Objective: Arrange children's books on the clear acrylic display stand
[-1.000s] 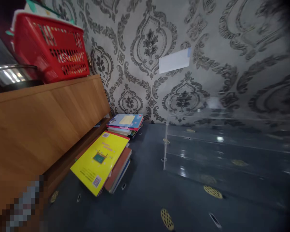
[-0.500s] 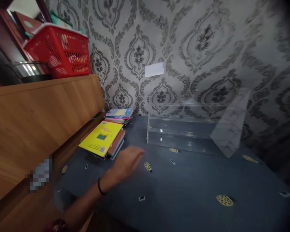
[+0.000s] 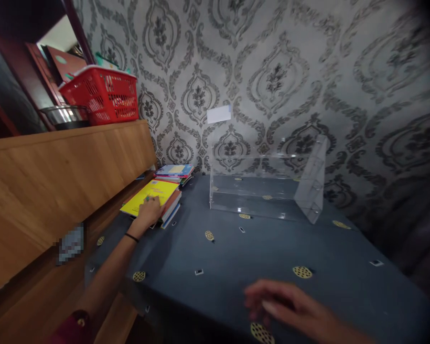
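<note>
My left hand (image 3: 150,210) reaches to the yellow book (image 3: 140,201) on top of a stack at the left of the table. Its fingers rest on the cover, and a black band circles the wrist. Under the yellow book lie thicker books with brown and blue edges. Above the front part of the table, my right hand (image 3: 283,303) hangs with loosely bent fingers, thumb apart and nothing in it. Behind the yellow book sits another stack with a blue book (image 3: 175,169) on top.
A clear acrylic rack (image 3: 310,188) with tiers stands near the patterned wall. The table (image 3: 186,248) has a dark blue cover with pineapple prints. At left, a wooden cabinet (image 3: 64,167) carries a red basket (image 3: 111,95) and a steel bowl (image 3: 66,114).
My left hand has moved left from over the table onto the yellow book. My right hand has come into view at the bottom. The camera view has shifted somewhat.
</note>
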The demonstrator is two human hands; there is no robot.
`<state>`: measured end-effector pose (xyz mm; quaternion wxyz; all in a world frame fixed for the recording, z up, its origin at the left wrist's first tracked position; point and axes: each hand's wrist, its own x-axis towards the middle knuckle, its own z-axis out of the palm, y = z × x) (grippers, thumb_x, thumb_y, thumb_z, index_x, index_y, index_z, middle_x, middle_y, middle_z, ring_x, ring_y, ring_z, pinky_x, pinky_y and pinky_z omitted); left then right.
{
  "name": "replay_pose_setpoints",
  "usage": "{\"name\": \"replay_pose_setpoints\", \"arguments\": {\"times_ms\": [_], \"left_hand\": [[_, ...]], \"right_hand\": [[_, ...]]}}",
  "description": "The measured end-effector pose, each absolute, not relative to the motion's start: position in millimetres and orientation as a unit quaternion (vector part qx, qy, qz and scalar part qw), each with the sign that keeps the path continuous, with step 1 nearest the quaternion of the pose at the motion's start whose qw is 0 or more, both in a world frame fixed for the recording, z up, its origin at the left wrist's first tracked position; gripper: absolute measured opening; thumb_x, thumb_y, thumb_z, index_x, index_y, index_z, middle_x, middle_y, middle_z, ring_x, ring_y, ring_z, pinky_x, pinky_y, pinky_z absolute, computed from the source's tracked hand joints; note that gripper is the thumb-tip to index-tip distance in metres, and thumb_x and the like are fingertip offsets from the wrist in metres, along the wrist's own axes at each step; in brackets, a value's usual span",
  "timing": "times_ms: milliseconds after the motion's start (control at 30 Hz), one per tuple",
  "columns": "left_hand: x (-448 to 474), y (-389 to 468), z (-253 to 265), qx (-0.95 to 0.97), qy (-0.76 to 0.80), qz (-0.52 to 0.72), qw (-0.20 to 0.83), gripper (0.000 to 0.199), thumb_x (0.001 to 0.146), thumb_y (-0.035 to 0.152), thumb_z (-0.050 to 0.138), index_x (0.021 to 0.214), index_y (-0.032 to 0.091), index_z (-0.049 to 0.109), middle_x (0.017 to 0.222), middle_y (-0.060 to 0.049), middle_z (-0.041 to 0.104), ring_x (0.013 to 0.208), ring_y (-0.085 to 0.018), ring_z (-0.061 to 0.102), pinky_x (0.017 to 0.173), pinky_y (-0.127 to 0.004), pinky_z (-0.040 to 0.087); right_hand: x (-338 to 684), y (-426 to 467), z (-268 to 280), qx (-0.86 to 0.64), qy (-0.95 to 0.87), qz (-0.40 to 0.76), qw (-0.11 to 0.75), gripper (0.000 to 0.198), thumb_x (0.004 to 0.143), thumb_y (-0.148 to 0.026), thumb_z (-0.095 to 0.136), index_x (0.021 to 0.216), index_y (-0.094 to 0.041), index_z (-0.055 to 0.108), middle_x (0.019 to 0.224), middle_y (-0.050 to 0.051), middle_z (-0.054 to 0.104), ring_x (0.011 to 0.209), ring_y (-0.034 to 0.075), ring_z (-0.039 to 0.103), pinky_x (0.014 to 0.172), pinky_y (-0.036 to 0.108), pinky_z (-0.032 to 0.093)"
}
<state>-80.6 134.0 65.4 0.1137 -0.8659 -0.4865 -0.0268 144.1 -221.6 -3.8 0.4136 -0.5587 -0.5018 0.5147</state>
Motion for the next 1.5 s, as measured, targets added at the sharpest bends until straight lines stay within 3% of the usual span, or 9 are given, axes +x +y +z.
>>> {"name": "replay_pose_setpoints", "arguments": {"times_ms": [233, 333, 633, 867, 1000, 1067, 1167, 1333, 1500], "left_hand": [[-76, 131, 73, -0.881, -0.453, 0.000, 0.139, 0.041, 0.102, 0.024, 0.032, 0.113, 0.007, 0.067, 0.116, -0.024, 0.069, 0.111, -0.031, 0.067, 0.093, -0.042, 0.052], [-75, 128, 78, -0.881, -0.449, 0.004, 0.149, 0.036, 0.099, 0.016, 0.034, 0.112, 0.007, 0.067, 0.115, -0.024, 0.069, 0.112, -0.031, 0.067, 0.094, -0.042, 0.052], [-84, 131, 98, -0.849, -0.503, -0.013, 0.160, 0.035, 0.098, 0.010, 0.031, 0.118, 0.007, 0.059, 0.110, -0.023, 0.071, 0.105, -0.028, 0.070, 0.086, -0.035, 0.053], [-95, 103, 92, -0.862, -0.488, -0.009, 0.138, 0.040, 0.106, 0.037, 0.028, 0.118, 0.016, 0.060, 0.111, -0.015, 0.073, 0.106, -0.027, 0.070, 0.087, -0.035, 0.052], [-113, 92, 76, -0.897, -0.428, -0.027, 0.104, 0.058, 0.096, 0.056, 0.051, 0.141, 0.019, 0.045, 0.140, -0.015, 0.060, 0.127, -0.027, 0.059, 0.102, -0.037, 0.047], [-123, 92, 66, -0.906, -0.408, -0.026, 0.113, 0.073, 0.091, 0.052, 0.062, 0.149, 0.016, 0.035, 0.153, -0.019, 0.047, 0.141, -0.032, 0.046, 0.111, -0.044, 0.041], [-134, 93, 53, -0.899, -0.413, -0.007, 0.149, 0.069, 0.091, 0.032, 0.063, 0.151, 0.016, 0.033, 0.158, -0.021, 0.038, 0.148, -0.034, 0.034, 0.114, -0.052, 0.036], [-133, 90, 50, -0.894, -0.415, -0.014, 0.168, 0.054, 0.092, 0.007, 0.043, 0.145, 0.015, 0.040, 0.150, -0.020, 0.048, 0.142, -0.029, 0.043, 0.112, -0.045, 0.040], [-134, 89, 55, -0.897, -0.413, -0.001, 0.159, 0.042, 0.099, 0.015, 0.040, 0.141, 0.018, 0.042, 0.147, -0.016, 0.051, 0.139, -0.025, 0.046, 0.111, -0.041, 0.042]], "right_hand": [[158, -137, -10, -0.442, -0.370, 0.608, 0.547, 0.043, 0.075, -0.051, 0.084, 0.103, -0.020, 0.073, 0.099, 0.008, 0.075, 0.088, 0.018, 0.072, 0.082, 0.032, 0.055], [169, -133, -24, -0.407, -0.327, 0.621, 0.585, 0.034, 0.080, -0.041, 0.083, 0.105, -0.019, 0.074, 0.098, 0.008, 0.076, 0.089, 0.016, 0.072, 0.085, 0.029, 0.055], [176, -132, -25, -0.378, -0.318, 0.641, 0.587, 0.027, 0.082, -0.035, 0.081, 0.104, -0.019, 0.076, 0.095, 0.008, 0.077, 0.084, 0.015, 0.072, 0.079, 0.027, 0.055], [177, -130, -26, -0.378, -0.311, 0.648, 0.584, 0.030, 0.078, -0.038, 0.084, 0.102, -0.021, 0.077, 0.094, 0.006, 0.077, 0.084, 0.014, 0.071, 0.082, 0.027, 0.056], [177, -130, -27, -0.383, -0.307, 0.646, 0.585, 0.029, 0.080, -0.038, 0.082, 0.103, -0.020, 0.076, 0.095, 0.007, 0.077, 0.084, 0.014, 0.071, 0.081, 0.026, 0.056], [177, -130, -27, -0.380, -0.306, 0.647, 0.587, 0.029, 0.080, -0.037, 0.083, 0.102, -0.020, 0.077, 0.094, 0.007, 0.077, 0.083, 0.014, 0.071, 0.080, 0.026, 0.056], [177, -130, -29, -0.377, -0.309, 0.644, 0.589, 0.029, 0.081, -0.037, 0.082, 0.102, -0.020, 0.076, 0.095, 0.007, 0.077, 0.083, 0.015, 0.071, 0.081, 0.027, 0.056], [177, -130, -31, -0.392, -0.322, 0.631, 0.586, 0.029, 0.081, -0.038, 0.081, 0.103, -0.020, 0.076, 0.095, 0.008, 0.077, 0.083, 0.017, 0.071, 0.082, 0.031, 0.057], [176, -129, -31, -0.418, -0.324, 0.622, 0.578, 0.036, 0.071, -0.043, 0.088, 0.099, -0.022, 0.078, 0.093, 0.008, 0.078, 0.083, 0.019, 0.071, 0.079, 0.029, 0.058]]}}
